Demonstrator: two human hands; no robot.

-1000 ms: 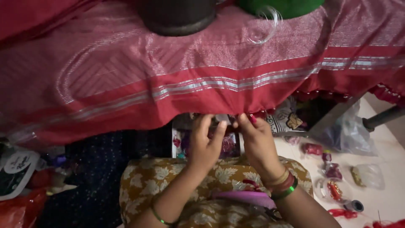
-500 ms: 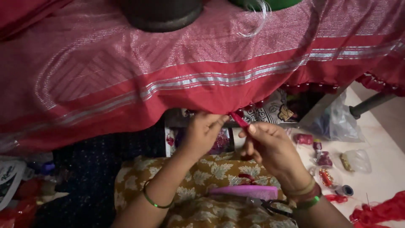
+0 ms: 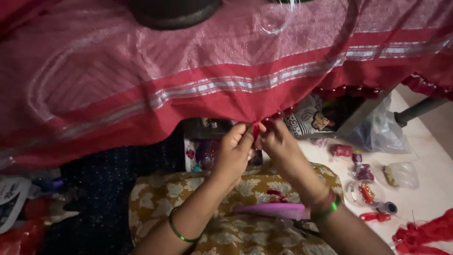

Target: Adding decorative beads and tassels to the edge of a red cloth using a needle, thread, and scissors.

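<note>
Both hands met at the lower hem of the red cloth [image 3: 226, 80], which was draped across the whole upper part of the view and bore pale stripes above a solid red border. Left hand [image 3: 233, 153] was raised with thumb and forefinger pinched on the hem edge; right hand [image 3: 282, 146] was pressed up just beside it, fingertips closed on the same point, where a short red tassel [image 3: 255, 130] hung between the two. Each wrist carried a green bangle.

Below the forearms lay a mustard floral cushion [image 3: 222, 212], and on it a flat purple case [image 3: 271, 210], touching the right forearm. A dark blue dotted fabric [image 3: 94, 189] lay to the left of the cushion. Behind the hands stood a small box of beads [image 3: 203, 151]; its contents were too dim to identify.

To the right, on the pale floor [image 3: 424, 189], were a clear plastic bag [image 3: 382, 132], a small clear pouch [image 3: 402, 174], a round clear container with red contents [image 3: 364, 192], and a heap of red thread [image 3: 424, 233] at the lower corner. These items were well apart from the hands.
</note>
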